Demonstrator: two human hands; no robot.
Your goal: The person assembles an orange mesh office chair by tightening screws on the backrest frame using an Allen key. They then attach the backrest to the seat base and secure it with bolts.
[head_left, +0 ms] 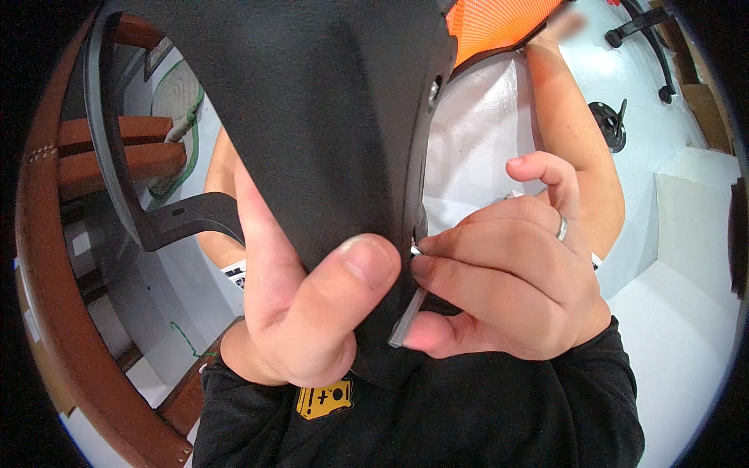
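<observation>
A large black chair part (312, 117) with a grained surface stands upright before me, running from the top of the view to my lap. My left hand (312, 304) is closed round its lower end, with the thumb laid across the near face. My right hand (507, 273) pinches a thin silver hex key (407, 318) at the part's right edge. The far tip of the key is hidden by my fingers. Higher on that edge is a hole with metal in it (434, 90). A curved black armrest (117, 156) stands at the left of the part.
Orange mesh (491, 31) in a black frame lies beyond, at the top. A black wheeled chair base (651, 43) and a round black piece with a lever (608, 125) lie on the pale floor at the right. Brown stitched furniture (70, 312) borders the left, near a green-edged slipper (175, 109).
</observation>
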